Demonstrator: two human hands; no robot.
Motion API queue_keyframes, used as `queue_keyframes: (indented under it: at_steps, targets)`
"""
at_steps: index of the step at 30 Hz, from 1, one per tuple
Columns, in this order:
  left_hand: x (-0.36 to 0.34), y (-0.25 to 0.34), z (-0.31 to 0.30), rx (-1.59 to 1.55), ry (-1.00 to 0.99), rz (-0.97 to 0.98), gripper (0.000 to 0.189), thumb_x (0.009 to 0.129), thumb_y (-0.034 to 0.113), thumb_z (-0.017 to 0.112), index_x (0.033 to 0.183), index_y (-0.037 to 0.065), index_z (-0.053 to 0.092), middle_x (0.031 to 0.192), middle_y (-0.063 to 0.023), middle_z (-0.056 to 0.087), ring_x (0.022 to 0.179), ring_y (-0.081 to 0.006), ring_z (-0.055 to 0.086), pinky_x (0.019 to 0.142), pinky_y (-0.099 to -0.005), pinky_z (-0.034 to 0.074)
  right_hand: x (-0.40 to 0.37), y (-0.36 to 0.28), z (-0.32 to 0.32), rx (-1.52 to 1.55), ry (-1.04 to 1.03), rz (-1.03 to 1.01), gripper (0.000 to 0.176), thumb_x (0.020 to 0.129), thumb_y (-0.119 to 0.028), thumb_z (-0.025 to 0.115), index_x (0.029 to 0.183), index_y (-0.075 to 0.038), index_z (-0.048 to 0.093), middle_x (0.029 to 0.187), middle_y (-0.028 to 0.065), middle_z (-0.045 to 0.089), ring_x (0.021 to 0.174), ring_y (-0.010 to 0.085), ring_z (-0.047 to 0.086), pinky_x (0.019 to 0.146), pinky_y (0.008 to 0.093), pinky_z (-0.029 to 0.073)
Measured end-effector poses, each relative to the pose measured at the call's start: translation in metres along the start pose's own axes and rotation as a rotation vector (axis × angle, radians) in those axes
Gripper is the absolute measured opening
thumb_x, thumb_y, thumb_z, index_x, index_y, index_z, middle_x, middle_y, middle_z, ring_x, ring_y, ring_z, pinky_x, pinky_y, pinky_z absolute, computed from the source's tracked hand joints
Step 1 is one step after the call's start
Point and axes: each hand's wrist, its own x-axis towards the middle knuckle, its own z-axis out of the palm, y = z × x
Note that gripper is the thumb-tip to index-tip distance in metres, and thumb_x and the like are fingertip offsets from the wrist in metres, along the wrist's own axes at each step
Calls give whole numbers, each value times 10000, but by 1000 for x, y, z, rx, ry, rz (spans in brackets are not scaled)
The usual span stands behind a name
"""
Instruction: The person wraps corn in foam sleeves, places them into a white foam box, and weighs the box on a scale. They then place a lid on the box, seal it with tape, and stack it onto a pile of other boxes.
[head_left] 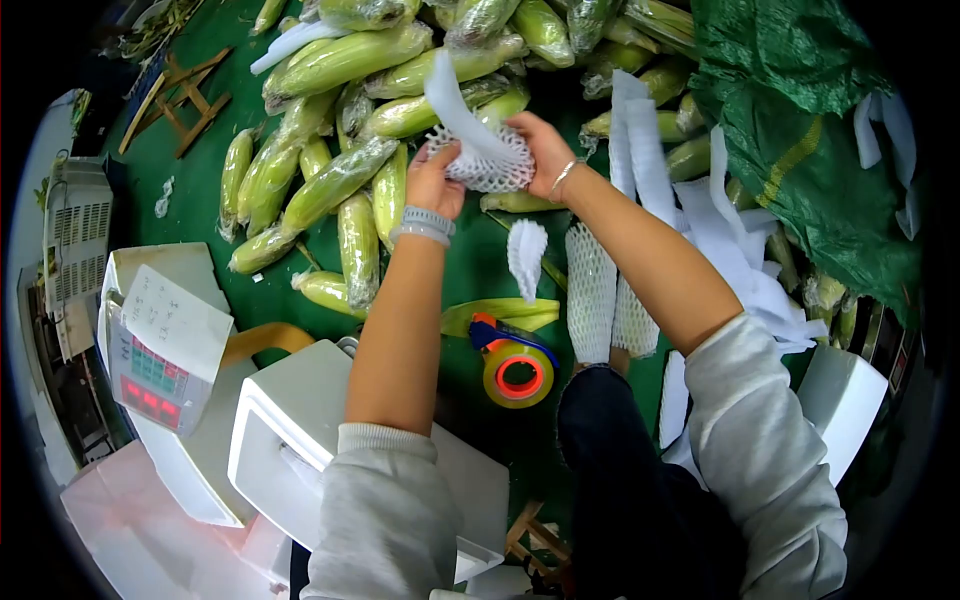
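Observation:
My left hand (436, 182) and my right hand (543, 155) hold a white foam net sleeve (490, 160) between them, one at each side, fingers closed on its edges. A curved white foam strip (452, 105) rises from the sleeve. Beyond my hands lies a pile of plastic-wrapped corn cobs (345, 60). Just below the sleeve, a small white foam net piece (527, 260) lies on the green floor. Whether anything sits inside the held sleeve cannot be made out.
A tape dispenser (517, 374) lies near a corn husk (500, 312). White foam boxes (290, 400) and a scale with red digits (155, 385) stand at left. Foam strips (735, 250) and a green sack (800, 150) are at right. Wooden stool (185, 100) at upper left.

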Motion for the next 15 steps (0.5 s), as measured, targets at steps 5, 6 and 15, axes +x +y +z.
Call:
queue_keyframes:
  at_steps: [5,6,15]
  targets:
    - [3,-4,-7,1473,556,250,394,738,343,595,1018,67,584,952,-175,608,908,-343,579,788,-405,455,22,20,23,-1628,371,-197,469,743,-313,619,1075,-5,497,928,213,602,900,350,578,823,383,437]
    - [15,-12,-12,1505,566,175,397,760,355,562,1029,65,582,975,-179,602,918,-363,567,808,-409,444,27,25,22,-1580,470,-244,471,761,-305,595,1131,-50,456,938,222,597,903,368,569,827,394,430]
    - [-22,2,26,244,195,159,396,851,278,502,818,-112,561,825,-161,618,728,-206,603,625,-311,463,-9,3,6,-1028,405,-435,425,828,-402,421,1188,-187,492,1021,217,575,967,362,538,858,346,397]
